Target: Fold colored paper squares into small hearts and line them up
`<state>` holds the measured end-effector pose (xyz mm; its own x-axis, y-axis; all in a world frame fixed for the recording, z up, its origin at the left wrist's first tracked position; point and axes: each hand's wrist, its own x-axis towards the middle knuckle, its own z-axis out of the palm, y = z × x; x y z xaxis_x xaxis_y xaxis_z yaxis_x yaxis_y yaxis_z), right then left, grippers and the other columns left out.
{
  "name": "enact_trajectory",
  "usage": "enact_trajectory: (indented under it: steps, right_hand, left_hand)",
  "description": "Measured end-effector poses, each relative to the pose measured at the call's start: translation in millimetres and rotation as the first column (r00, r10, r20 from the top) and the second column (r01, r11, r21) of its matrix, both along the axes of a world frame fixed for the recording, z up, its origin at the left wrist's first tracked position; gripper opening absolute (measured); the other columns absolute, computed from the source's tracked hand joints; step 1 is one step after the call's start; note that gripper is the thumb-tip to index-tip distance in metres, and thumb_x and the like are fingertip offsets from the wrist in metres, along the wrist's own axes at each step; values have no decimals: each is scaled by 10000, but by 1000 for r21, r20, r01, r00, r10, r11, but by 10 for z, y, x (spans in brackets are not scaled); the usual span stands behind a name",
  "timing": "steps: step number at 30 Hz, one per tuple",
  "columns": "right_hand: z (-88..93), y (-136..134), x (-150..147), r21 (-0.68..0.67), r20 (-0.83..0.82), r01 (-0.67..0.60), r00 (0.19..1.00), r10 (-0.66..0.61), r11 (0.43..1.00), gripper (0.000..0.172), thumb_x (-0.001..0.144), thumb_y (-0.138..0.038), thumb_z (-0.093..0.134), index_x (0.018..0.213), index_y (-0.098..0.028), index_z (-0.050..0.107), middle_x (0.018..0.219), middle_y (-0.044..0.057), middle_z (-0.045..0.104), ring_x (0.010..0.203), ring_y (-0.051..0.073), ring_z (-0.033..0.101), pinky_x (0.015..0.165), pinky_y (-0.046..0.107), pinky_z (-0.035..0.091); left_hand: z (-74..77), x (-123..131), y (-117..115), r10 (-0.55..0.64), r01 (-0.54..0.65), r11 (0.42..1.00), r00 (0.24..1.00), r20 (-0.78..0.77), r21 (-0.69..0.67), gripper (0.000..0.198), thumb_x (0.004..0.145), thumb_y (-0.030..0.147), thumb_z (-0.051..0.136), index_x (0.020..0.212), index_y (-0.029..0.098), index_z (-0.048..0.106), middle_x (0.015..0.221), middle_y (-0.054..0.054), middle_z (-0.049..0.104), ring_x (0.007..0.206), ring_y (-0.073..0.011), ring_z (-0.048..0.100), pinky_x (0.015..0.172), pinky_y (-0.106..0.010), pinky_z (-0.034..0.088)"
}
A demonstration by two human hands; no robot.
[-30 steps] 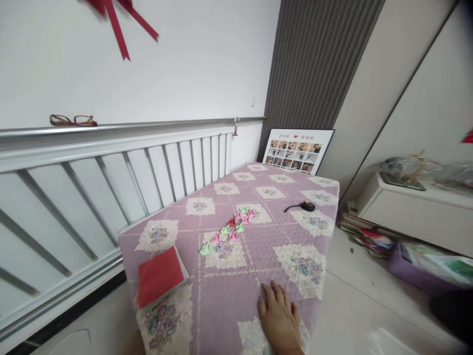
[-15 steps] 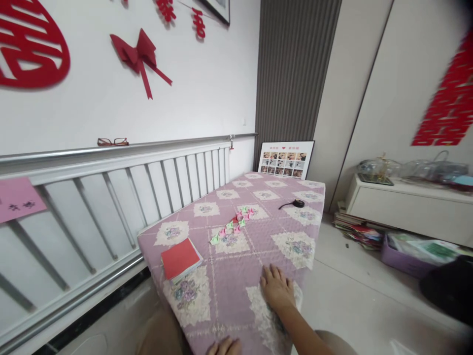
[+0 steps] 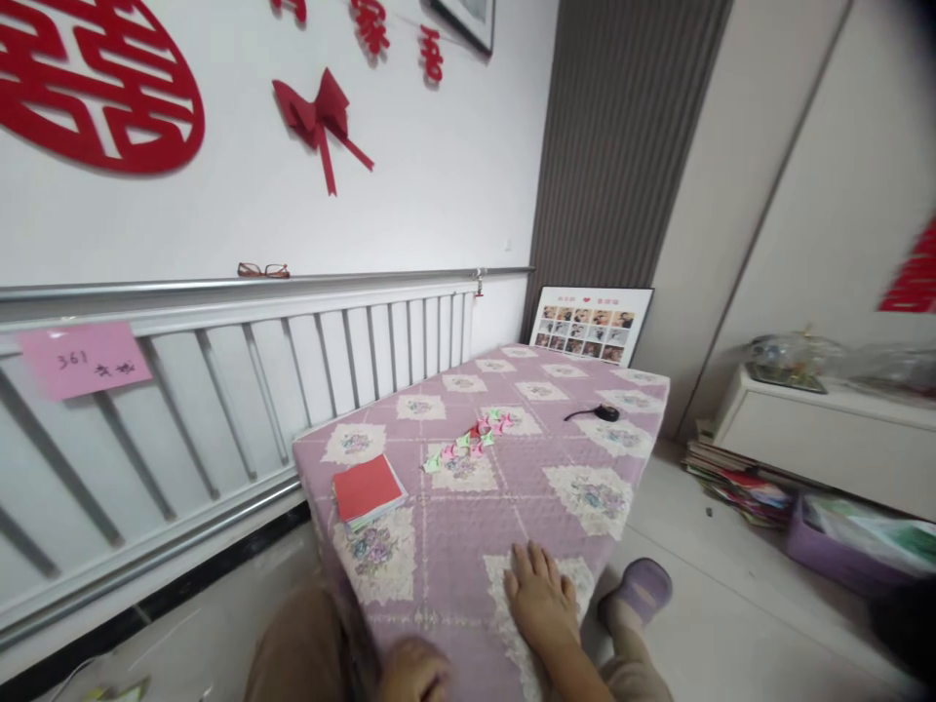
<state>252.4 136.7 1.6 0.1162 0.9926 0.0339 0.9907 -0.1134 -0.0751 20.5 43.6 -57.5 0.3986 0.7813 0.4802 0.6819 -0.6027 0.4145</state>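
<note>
My right hand [image 3: 542, 604] lies flat on the purple floral tablecloth [image 3: 468, 526], fingers stretched out and holding nothing. At the near edge of the table is my left hand [image 3: 414, 673], smeared by motion and cut off by the bottom of the view, so its fingers are unclear. A stack of coloured paper [image 3: 368, 487] with a red sheet on top lies on the left of the cloth, ahead of my left hand. Beyond it, several small folded paper pieces [image 3: 463, 442], pink, green and red, form a slanting line. Neither hand touches the paper.
A small round black object [image 3: 605, 413] with a short tail lies farther back on the table. A white radiator [image 3: 292, 380] runs along the left, with glasses [image 3: 264, 270] on the ledge above. Right of the table are a purple bin [image 3: 826, 551] and a white cabinet [image 3: 797, 419].
The view has turned left. My left hand has come further into view and is blurred. My right hand stays flat on the cloth. A slippered foot now shows beside the table.
</note>
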Motion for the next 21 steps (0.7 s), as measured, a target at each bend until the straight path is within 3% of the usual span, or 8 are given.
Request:
enact_trajectory:
  steps: [2,5,8,13,21]
  right_hand:
    - [-15,10,-2,1,12,-10,1000,10,1000,554,903,-419,298,1421,-241,384,1521,66,301,1397,262,228,1079,489,198]
    - [-35,27,-4,30,15,-28,1000,27,999,550,901,-431,300,1405,-239,407,1509,74,318,1393,264,229,1071,485,206]
    - [-48,39,0,53,22,-37,999,36,998,547,894,-445,299,1389,-251,428,1498,66,339,1381,258,251,1064,477,216]
    - [-43,48,-3,64,34,-32,999,30,997,550,888,-449,284,1379,-257,442,1490,56,354,1374,250,259,1058,468,227]
    - [-75,74,-2,62,61,-31,998,27,998,548,879,-458,292,1366,-268,459,1478,43,372,1373,243,258,1063,455,225]
  left_hand:
    - [313,-186,164,182,-174,975,982,48,-136,187,824,142,474,841,197,652,816,-37,679,792,-156,624,745,-265,495]
    - [751,-506,580,450,-454,874,891,-63,-175,205,856,155,436,845,178,639,880,-53,671,867,-172,606,826,-304,474]
    - [977,-809,1076,563,-579,799,816,-132,-166,212,879,176,432,953,178,630,985,-79,656,978,-207,574,917,-366,426]
    - [1006,-1107,1592,584,-629,762,771,-254,-155,326,834,220,542,1153,163,572,1242,-127,559,1203,-262,455,1025,-409,337]
    - [905,-1243,1703,502,-590,779,790,-353,-213,334,844,344,570,1118,156,606,1150,-106,619,1112,-244,531,993,-354,377]
